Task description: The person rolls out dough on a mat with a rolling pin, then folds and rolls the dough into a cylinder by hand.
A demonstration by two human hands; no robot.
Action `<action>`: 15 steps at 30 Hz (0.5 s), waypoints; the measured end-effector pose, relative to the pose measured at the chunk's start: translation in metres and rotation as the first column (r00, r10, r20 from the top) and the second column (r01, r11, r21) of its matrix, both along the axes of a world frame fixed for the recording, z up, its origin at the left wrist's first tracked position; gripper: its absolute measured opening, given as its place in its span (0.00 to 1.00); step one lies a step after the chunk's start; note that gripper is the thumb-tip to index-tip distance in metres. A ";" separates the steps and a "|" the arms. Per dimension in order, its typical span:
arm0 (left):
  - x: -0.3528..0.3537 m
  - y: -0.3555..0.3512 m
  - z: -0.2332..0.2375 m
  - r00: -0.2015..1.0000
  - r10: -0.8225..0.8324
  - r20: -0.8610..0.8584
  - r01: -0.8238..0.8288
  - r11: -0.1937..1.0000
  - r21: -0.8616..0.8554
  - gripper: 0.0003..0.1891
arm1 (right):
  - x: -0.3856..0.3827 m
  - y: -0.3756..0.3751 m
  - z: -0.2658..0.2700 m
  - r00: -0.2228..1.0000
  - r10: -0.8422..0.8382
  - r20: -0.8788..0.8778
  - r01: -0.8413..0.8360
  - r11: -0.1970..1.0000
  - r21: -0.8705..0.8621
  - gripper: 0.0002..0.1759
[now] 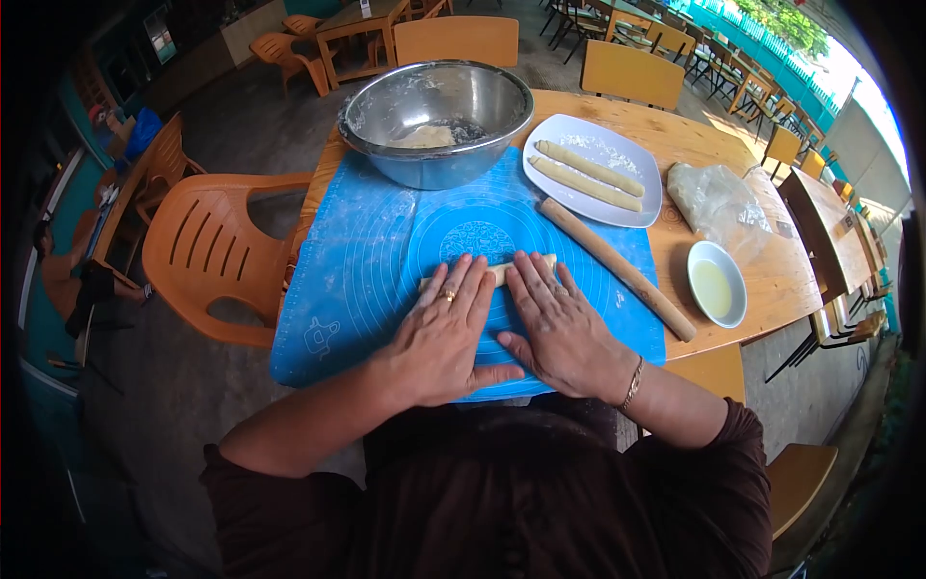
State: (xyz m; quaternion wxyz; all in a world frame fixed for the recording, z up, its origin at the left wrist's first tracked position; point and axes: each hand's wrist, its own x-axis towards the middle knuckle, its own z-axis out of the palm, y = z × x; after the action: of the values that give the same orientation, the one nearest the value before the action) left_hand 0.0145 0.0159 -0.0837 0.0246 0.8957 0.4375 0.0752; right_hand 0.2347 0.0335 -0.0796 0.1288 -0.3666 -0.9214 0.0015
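Note:
Both my hands lie flat, side by side, on a short roll of dough (500, 274) on the blue mat (362, 246). My left hand (444, 333) covers the roll's left part, its fingers stretched out. Over the right part rests my right hand (559, 333), fingers spread, with the roll's ends and middle showing around the fingers. Right of my hands a wooden rolling pin (617, 268) lies diagonally across the mat. Two long dough strips (588, 176) lie on a floured white plate (651, 207) behind it. A steel bowl (434, 164) with dough inside stands at the back left.
On the wooden table (772, 289), a small bowl of pale yellow liquid (715, 286) and a plastic bag (714, 201) stand at the right. An orange chair (217, 251) is against the left side. A person (66, 270) sits at the far left.

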 end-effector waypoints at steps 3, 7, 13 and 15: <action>0.000 -0.010 -0.006 1.000 -0.023 -0.001 0.023 0.999 0.045 0.61 | 0.004 -0.013 -0.001 1.000 -0.003 -0.025 0.003 1.000 0.008 0.40; -0.003 0.041 0.009 0.998 0.063 0.023 -0.064 0.998 0.020 0.60 | -0.004 0.034 -0.001 0.999 -0.042 -0.028 0.042 0.999 -0.005 0.34; 0.008 0.069 0.056 0.875 0.320 0.364 -0.188 0.916 -0.354 0.45 | -0.013 0.091 0.059 0.988 -0.056 -0.146 0.009 0.952 -0.306 0.29; 0.021 0.078 0.042 0.891 0.328 0.312 -0.200 0.904 -0.378 0.45 | -0.022 0.090 0.046 1.000 0.002 -0.030 -0.009 0.975 -0.220 0.30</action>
State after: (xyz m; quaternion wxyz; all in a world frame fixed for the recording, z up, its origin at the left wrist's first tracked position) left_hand 0.0351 0.0940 -0.0417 0.2480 0.7789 0.5507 0.1688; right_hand 0.2129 0.1232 -0.0340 0.1008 -0.3759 -0.9146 0.1094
